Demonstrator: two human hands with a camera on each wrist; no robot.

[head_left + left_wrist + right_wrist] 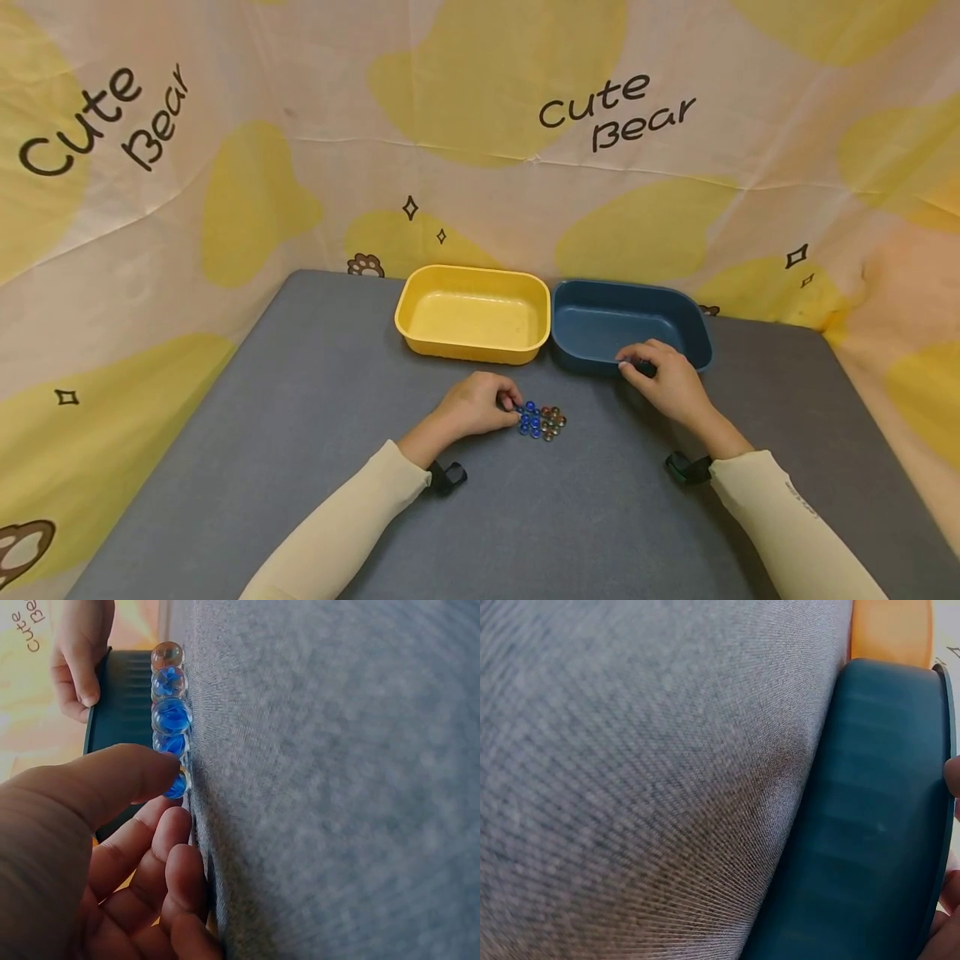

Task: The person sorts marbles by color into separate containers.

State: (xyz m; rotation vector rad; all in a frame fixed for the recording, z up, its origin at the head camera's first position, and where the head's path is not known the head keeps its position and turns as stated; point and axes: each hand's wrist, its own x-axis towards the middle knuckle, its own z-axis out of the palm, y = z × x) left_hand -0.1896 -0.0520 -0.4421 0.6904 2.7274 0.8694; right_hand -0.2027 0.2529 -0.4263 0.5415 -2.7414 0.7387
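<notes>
On the grey table, a cluster of glass marbles lies in the middle, blue marbles on the left and amber-brown marbles on the right. My left hand is at the left edge of the cluster, its thumb and index finger pinching a blue marble. Over the near rim of the dark blue tray is my right hand, thumb and index close together on a small bluish marble, mostly covered by the fingertips. In the right wrist view only parts of its fingers show at the rim.
A yellow tray stands directly left of the blue tray, their ends side by side at the back of the table. Behind them hangs a printed cloth, which also runs along both sides. Dark straps sit on both wrists.
</notes>
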